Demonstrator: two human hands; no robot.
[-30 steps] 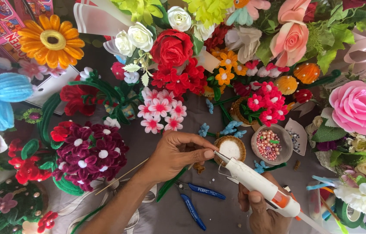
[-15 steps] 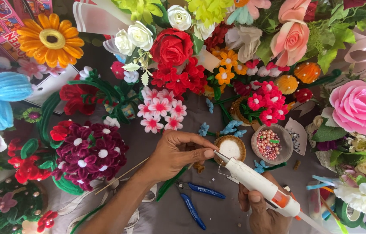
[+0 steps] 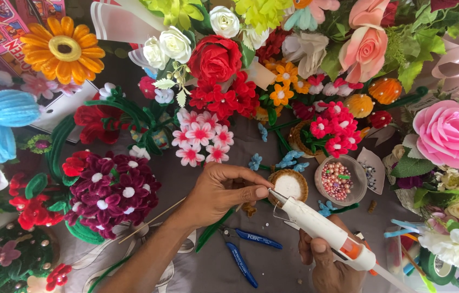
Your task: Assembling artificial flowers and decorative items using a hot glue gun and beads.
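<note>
My left hand (image 3: 219,192) pinches a small piece between thumb and fingertips at mid-table; the piece itself is hidden by the fingers. A thin wooden stick (image 3: 150,221) runs out from under that hand toward the lower left. My right hand (image 3: 324,260) grips a white hot glue gun (image 3: 324,230) with an orange trigger, its nozzle tip touching the spot at my left fingertips. Just behind the nozzle sits a small woven basket (image 3: 289,185) filled with white beads, and next to it a round bowl (image 3: 340,180) of pink and pearl beads.
Blue-handled pliers (image 3: 243,252) lie on the grey cloth below my hands. Handmade flowers ring the work area: a maroon bouquet (image 3: 111,192) at left, pink-white blossoms (image 3: 199,137), a red rose (image 3: 214,58), an orange daisy (image 3: 64,49), a pink rose (image 3: 452,133) at right.
</note>
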